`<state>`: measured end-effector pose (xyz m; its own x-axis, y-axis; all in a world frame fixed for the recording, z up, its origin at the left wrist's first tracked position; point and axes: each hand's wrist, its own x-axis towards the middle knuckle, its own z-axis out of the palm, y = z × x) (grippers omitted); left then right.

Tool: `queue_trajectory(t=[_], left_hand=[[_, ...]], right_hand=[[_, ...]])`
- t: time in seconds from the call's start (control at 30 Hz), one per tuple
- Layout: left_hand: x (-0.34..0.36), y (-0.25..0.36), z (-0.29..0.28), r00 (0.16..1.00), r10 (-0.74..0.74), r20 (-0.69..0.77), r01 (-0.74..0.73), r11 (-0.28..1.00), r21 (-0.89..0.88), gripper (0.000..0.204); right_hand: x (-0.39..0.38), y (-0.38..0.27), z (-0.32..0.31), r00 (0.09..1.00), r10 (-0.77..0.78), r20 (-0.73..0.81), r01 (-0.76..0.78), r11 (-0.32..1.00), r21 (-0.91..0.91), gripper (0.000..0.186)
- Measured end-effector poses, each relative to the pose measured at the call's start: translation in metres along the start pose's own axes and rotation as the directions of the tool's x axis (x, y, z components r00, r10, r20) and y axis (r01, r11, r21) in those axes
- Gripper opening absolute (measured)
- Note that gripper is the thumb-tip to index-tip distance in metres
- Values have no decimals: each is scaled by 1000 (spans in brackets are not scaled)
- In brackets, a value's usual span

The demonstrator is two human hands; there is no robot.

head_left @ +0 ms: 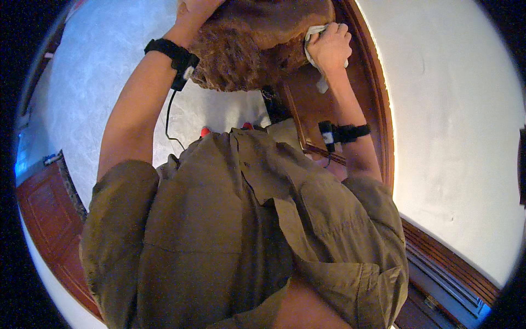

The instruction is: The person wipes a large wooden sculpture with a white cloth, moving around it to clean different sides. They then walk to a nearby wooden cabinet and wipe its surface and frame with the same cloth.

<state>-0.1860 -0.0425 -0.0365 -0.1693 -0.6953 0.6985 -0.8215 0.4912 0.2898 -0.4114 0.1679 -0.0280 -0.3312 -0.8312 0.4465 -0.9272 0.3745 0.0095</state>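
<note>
Your right hand is closed around a white cloth, bunched under the palm at the right side of a large brown piece; you have the cloth's edge showing to the left of your knuckles and a loose pale end hanging just below the grip, while the rest is hidden by your hand; whether the cloth presses on the brown piece or only lies against it is hard to make out. The piece spreads left from that grip, smooth above and shaggy or bark-like along its lower side, its material uncertain, its top cut off by the upper edge of the view. Your left hand, well to the left of the grip, is cut off at that same edge; you seem to have it at the piece's upper left, but its fingers are mostly out of sight, so I cannot tell whether it grasps anything. Behind and below your grip lies a dark reddish-brown panel, partly covered by your forearm; to the grip's right stands a pale wall; far to its lower left, red shoe tips peek past your brown shirt, which hides much of the floor.
</note>
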Motion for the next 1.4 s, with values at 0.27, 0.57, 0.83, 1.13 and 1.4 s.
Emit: queue_trajectory(t=[0.27,0.57,0.83,1.13,1.4], left_hand=[[0,2,4,998,-54,10,55,996,-68,35],[4,-4,3,994,-96,59,98,995,-36,36],[7,5,-15,988,-70,140,83,993,-86,36],[1,5,-11,1000,-13,11,14,998,-62,34],[-4,-7,-14,998,27,55,-30,998,57,32]], right_hand=[[-8,-7,5,998,58,-37,-55,996,76,49],[-19,12,3,954,294,66,-252,661,706,52],[-38,-35,50,904,64,-422,179,841,510,40],[-70,-31,75,883,142,-447,196,754,627,27],[108,-16,-15,859,36,-511,344,698,628,38]])
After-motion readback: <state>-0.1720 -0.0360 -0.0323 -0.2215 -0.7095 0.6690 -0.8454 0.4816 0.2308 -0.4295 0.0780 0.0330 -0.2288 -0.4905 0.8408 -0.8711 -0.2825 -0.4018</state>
